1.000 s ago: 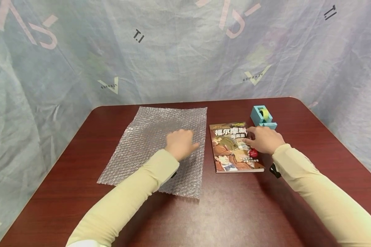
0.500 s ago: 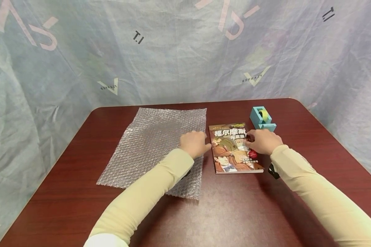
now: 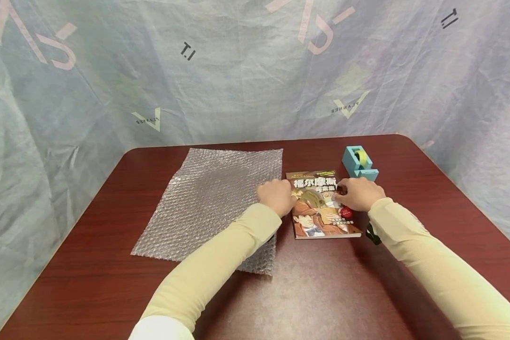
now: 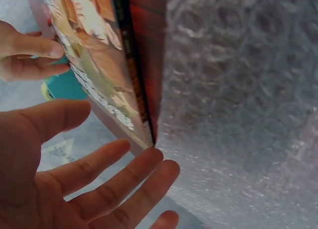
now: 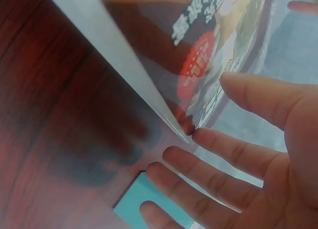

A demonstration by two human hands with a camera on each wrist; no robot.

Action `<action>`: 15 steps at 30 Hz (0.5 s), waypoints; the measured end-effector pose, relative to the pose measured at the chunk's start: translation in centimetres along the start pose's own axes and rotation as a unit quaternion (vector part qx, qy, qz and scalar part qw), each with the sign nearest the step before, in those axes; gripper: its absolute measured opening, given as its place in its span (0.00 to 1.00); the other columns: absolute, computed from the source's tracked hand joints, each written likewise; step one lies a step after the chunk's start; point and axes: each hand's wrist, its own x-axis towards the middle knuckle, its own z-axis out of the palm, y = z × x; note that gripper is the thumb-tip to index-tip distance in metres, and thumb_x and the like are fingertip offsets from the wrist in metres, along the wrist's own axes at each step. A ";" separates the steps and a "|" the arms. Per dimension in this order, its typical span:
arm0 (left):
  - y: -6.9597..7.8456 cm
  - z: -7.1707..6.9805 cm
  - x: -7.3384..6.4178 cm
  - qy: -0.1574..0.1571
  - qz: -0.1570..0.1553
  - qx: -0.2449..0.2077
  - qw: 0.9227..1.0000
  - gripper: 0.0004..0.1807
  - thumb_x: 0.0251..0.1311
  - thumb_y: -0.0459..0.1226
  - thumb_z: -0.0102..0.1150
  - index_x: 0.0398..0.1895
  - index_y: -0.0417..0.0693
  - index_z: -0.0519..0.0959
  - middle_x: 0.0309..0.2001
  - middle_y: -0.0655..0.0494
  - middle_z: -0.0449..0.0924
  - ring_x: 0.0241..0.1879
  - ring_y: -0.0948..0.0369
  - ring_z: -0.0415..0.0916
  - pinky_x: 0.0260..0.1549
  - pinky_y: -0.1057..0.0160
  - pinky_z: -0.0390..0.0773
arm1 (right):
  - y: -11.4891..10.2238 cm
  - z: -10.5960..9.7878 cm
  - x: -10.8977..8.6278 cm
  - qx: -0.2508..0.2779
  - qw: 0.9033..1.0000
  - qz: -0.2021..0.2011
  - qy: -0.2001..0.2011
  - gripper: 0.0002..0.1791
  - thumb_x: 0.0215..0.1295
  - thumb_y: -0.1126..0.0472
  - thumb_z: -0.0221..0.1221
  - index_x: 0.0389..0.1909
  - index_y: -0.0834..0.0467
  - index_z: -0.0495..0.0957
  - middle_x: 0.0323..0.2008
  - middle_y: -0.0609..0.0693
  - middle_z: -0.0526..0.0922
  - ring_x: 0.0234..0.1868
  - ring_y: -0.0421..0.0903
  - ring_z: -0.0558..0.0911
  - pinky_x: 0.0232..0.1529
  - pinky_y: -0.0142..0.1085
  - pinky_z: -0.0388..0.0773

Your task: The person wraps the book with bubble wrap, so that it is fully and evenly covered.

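A comic-style book (image 3: 316,217) with a glossy illustrated cover lies flat on the table, right of a sheet of bubble wrap (image 3: 204,203). At the book's left edge is my left hand (image 3: 276,197), above the wrap's right border. In the left wrist view its fingers (image 4: 134,189) are spread and fairly straight beside the spine. My right hand (image 3: 359,193) is at the book's upper right edge. The right wrist view shows its fingers (image 5: 213,184) extended near the page edge and the thumb over the cover. Neither hand grips the book; whether fingertips touch it, I cannot tell.
A light-blue tape dispenser (image 3: 359,163) with a yellowish roll stands behind the book, close to my right hand. The dark red-brown table (image 3: 306,293) ends at a hanging printed cloth (image 3: 246,75) at the back.
My left hand has moved right, from over the bubble wrap to the book's left edge. My right hand stays at the right edge, shifting only slightly. The book and wrap lie still.
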 end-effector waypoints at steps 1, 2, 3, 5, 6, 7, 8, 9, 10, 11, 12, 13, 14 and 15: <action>0.0 0.1 0.2 0.003 -0.005 -0.003 1.000 0.14 0.66 0.51 0.62 0.42 0.54 0.87 0.48 0.52 0.87 0.47 0.52 0.85 0.46 0.52 0.80 | 0.0 0.1 0.0 0.001 1.000 0.001 -0.001 0.31 0.69 0.50 0.62 0.63 0.70 0.75 0.52 0.69 0.82 0.47 0.64 0.81 0.41 0.61 0.80; 0.0 0.2 0.4 0.002 -0.010 -0.006 1.000 0.15 0.66 0.51 0.61 0.44 0.53 0.87 0.49 0.52 0.87 0.47 0.52 0.85 0.46 0.52 0.80 | 0.1 0.2 0.1 0.001 1.000 0.001 -0.003 0.31 0.69 0.50 0.62 0.63 0.70 0.75 0.52 0.69 0.82 0.47 0.63 0.81 0.41 0.60 0.79; 0.0 0.3 0.6 0.000 -0.014 -0.009 1.000 0.16 0.66 0.51 0.61 0.45 0.53 0.88 0.49 0.52 0.87 0.47 0.52 0.84 0.46 0.52 0.80 | 0.1 0.3 0.1 0.001 1.000 0.001 -0.005 0.31 0.69 0.50 0.62 0.63 0.70 0.75 0.51 0.68 0.82 0.47 0.63 0.81 0.40 0.60 0.79; 0.0 0.5 0.9 -0.014 -0.021 -0.017 1.000 0.17 0.67 0.52 0.61 0.47 0.52 0.87 0.51 0.52 0.86 0.49 0.52 0.84 0.48 0.51 0.79 | 0.2 0.4 0.1 0.001 1.000 0.001 -0.010 0.32 0.69 0.49 0.62 0.63 0.69 0.74 0.51 0.69 0.82 0.48 0.64 0.81 0.41 0.61 0.79; 0.0 0.6 1.0 -0.023 -0.023 -0.021 0.999 0.18 0.67 0.53 0.61 0.48 0.52 0.87 0.52 0.52 0.86 0.50 0.52 0.83 0.49 0.51 0.79 | 0.2 0.5 0.1 0.000 1.000 0.003 -0.012 0.32 0.69 0.49 0.61 0.63 0.69 0.74 0.52 0.69 0.82 0.49 0.65 0.81 0.42 0.61 0.79; 0.0 0.7 1.1 -0.030 -0.025 -0.024 0.999 0.18 0.67 0.53 0.61 0.49 0.53 0.87 0.53 0.52 0.86 0.51 0.52 0.83 0.48 0.51 0.79 | 0.3 0.6 0.1 -0.001 1.000 0.004 -0.015 0.33 0.69 0.48 0.62 0.64 0.69 0.73 0.53 0.69 0.81 0.50 0.66 0.81 0.42 0.62 0.79; 0.0 0.7 1.2 -0.038 -0.027 -0.027 0.999 0.19 0.67 0.54 0.61 0.50 0.53 0.87 0.53 0.52 0.85 0.51 0.53 0.83 0.48 0.51 0.80 | 0.3 0.6 0.1 -0.002 1.000 0.004 -0.018 0.34 0.69 0.48 0.62 0.65 0.69 0.73 0.54 0.70 0.81 0.51 0.67 0.81 0.43 0.62 0.79; 0.0 0.8 1.3 -0.043 -0.027 -0.029 0.998 0.20 0.66 0.55 0.62 0.51 0.54 0.86 0.54 0.52 0.85 0.52 0.53 0.83 0.47 0.51 0.80 | 0.3 0.7 0.2 -0.003 1.000 0.005 -0.020 0.35 0.69 0.47 0.62 0.65 0.69 0.72 0.55 0.71 0.80 0.52 0.68 0.80 0.43 0.63 0.79; 0.0 0.8 1.4 -0.048 -0.028 -0.031 0.998 0.20 0.66 0.55 0.62 0.52 0.54 0.86 0.55 0.52 0.85 0.52 0.53 0.83 0.47 0.51 0.80 | 0.3 0.7 0.2 -0.004 1.000 0.005 -0.021 0.36 0.68 0.47 0.63 0.66 0.69 0.72 0.56 0.71 0.79 0.53 0.68 0.80 0.44 0.63 0.78; 0.1 0.9 1.4 -0.054 -0.028 -0.032 0.998 0.21 0.65 0.56 0.62 0.53 0.55 0.86 0.55 0.52 0.85 0.53 0.53 0.82 0.46 0.52 0.80 | 0.4 0.7 0.2 -0.005 1.000 0.005 -0.023 0.37 0.68 0.46 0.63 0.66 0.69 0.71 0.56 0.71 0.79 0.53 0.68 0.80 0.44 0.63 0.78; 0.1 0.9 1.4 -0.059 -0.027 -0.031 0.997 0.21 0.65 0.56 0.62 0.53 0.56 0.86 0.56 0.52 0.84 0.53 0.53 0.82 0.45 0.52 0.81 | 0.4 0.7 0.3 -0.006 1.000 0.004 -0.024 0.37 0.67 0.46 0.64 0.66 0.70 0.71 0.57 0.72 0.78 0.53 0.68 0.79 0.44 0.63 0.78; 0.1 0.9 1.5 -0.064 -0.026 -0.029 0.997 0.21 0.65 0.57 0.62 0.53 0.56 0.86 0.56 0.52 0.84 0.53 0.53 0.82 0.45 0.52 0.81 | 0.4 0.7 0.3 -0.007 1.000 0.002 -0.026 0.38 0.67 0.46 0.64 0.67 0.70 0.71 0.57 0.72 0.78 0.53 0.68 0.79 0.45 0.63 0.79; 0.1 0.9 1.5 -0.070 -0.024 -0.027 0.997 0.21 0.65 0.57 0.62 0.52 0.56 0.86 0.57 0.52 0.84 0.54 0.53 0.82 0.46 0.52 0.81 | 0.4 0.6 0.3 -0.008 1.000 0.000 -0.028 0.39 0.67 0.45 0.65 0.67 0.70 0.71 0.57 0.72 0.78 0.53 0.67 0.79 0.45 0.63 0.79; 0.2 0.9 1.5 -0.076 -0.022 -0.026 0.997 0.21 0.65 0.58 0.62 0.52 0.56 0.86 0.57 0.52 0.83 0.54 0.53 0.82 0.47 0.51 0.80 | 0.4 0.6 0.3 -0.010 1.000 -0.002 -0.030 0.39 0.66 0.45 0.65 0.67 0.70 0.71 0.56 0.71 0.79 0.53 0.67 0.79 0.45 0.63 0.79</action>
